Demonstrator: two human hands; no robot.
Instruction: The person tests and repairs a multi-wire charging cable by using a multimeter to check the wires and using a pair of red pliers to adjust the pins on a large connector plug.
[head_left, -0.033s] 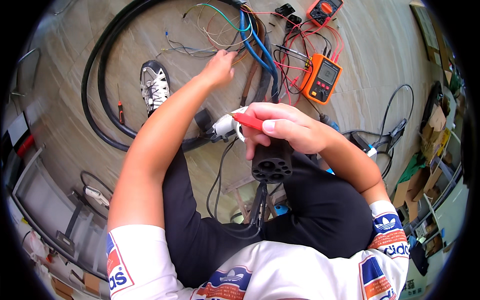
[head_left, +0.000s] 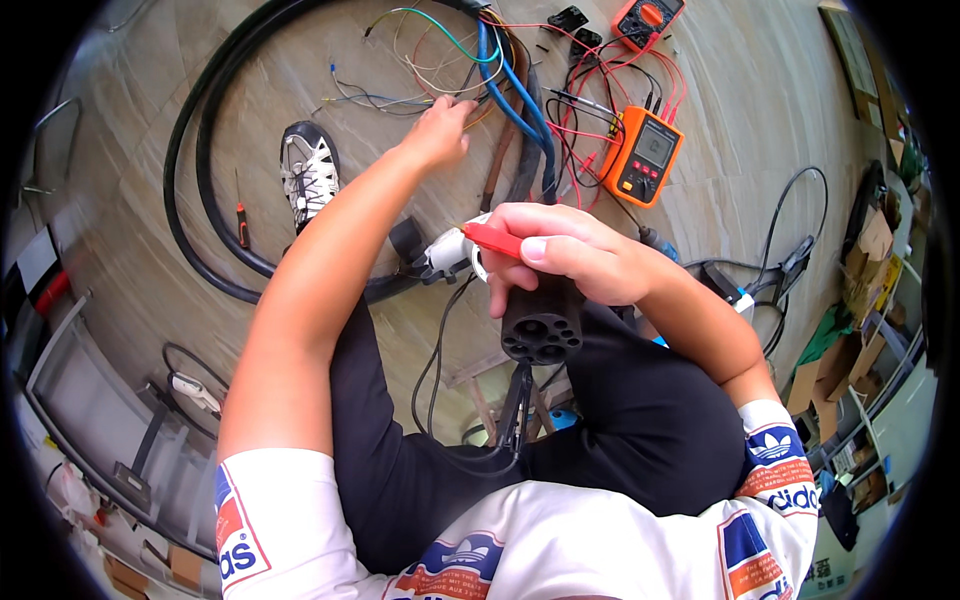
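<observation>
Right hand (head_left: 575,250) pinches a red plastic test probe (head_left: 497,241) above a black cylindrical multi-hole connector (head_left: 543,332); left hand (head_left: 440,135) is at thin multicoloured insulated wires (head_left: 400,102), its grip indeterminable.

The shirt (head_left: 590,520) bears lettered blue-and-red prints on its chest (head_left: 455,545) and both sleeves (head_left: 778,455). The orange meter (head_left: 632,183) has tiny print above its screen (head_left: 655,147), whose mark is too small to read. Characters also stand on a pale panel (head_left: 823,570), lower right.
</observation>
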